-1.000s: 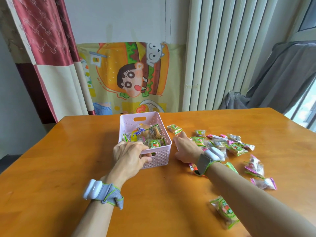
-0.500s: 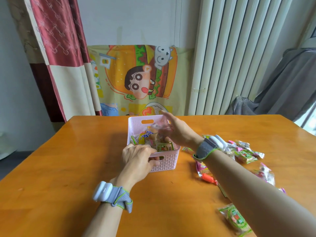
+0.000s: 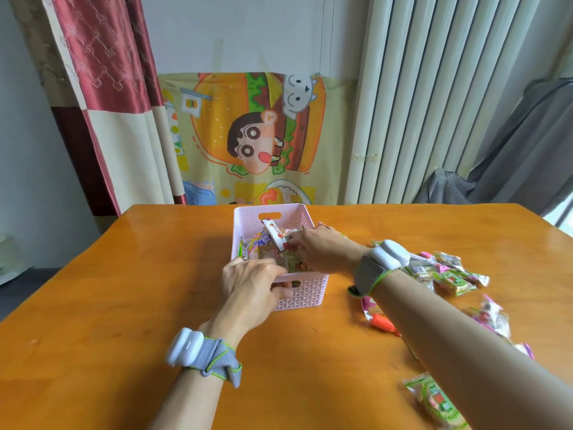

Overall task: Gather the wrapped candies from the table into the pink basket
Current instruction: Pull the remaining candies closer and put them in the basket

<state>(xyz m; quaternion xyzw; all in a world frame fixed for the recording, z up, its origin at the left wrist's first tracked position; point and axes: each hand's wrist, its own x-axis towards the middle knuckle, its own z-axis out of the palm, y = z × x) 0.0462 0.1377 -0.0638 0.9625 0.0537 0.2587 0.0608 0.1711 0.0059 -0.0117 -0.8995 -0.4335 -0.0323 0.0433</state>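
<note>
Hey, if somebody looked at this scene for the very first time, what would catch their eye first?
Probably the pink basket in the middle of the table, stuffed with candies. The left hand grips its near rim and the right hand is over it from the right. Next come the loose candies scattered to the basket's right, and the bright cartoon cloth hanging behind the table.

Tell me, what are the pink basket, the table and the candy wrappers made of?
The pink basket looks like matte moulded plastic: thin walls with a punched lattice. The table seems to be wood with glossy varnish: orange-brown and reflecting the light. The candy wrappers look like thin shiny plastic film, crinkled and partly see-through.
</note>
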